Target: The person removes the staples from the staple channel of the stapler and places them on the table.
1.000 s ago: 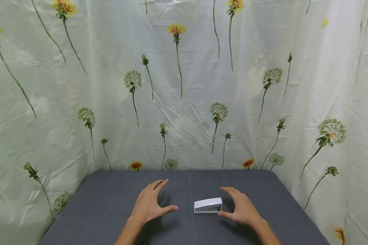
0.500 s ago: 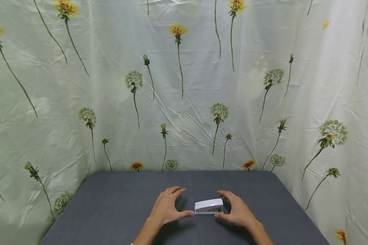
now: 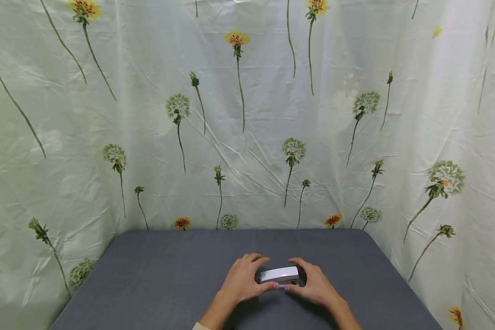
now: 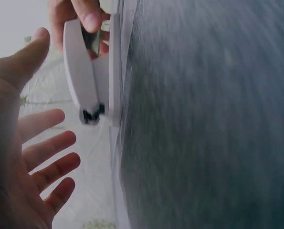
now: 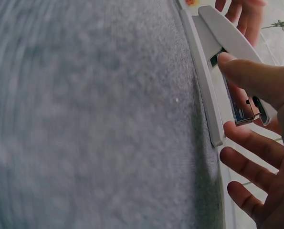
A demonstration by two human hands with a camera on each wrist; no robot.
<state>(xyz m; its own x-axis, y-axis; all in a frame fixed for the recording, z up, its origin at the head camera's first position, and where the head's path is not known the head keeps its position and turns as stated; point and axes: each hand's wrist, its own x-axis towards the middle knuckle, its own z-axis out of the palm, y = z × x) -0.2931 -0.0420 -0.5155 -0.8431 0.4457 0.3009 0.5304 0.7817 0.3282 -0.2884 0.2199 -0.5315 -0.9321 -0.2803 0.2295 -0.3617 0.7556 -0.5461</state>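
Note:
A white stapler (image 3: 279, 275) rests on the grey table with its wedge-shaped mouth facing right. My left hand (image 3: 247, 278) curves around its left end, the thumb in front and the other fingers behind. In the left wrist view, that hand's spread fingers (image 4: 53, 148) are apart from the stapler (image 4: 79, 67). My right hand (image 3: 315, 282) surrounds the mouth end. The right wrist view has the thumb (image 5: 256, 76) overlapping the stapler's side, by the dark metal staple rail (image 5: 239, 105), with loosely bent fingers beyond and below.
The grey cloth-covered table (image 3: 169, 275) extends to both sides and behind the stapler. A pale curtain (image 3: 247, 160) printed with dandelions hangs along the table's back and sides.
My left hand has moved right to the stapler's left end, its thumb now in front of it. The right hand has shifted slightly left. The stapler stays in place.

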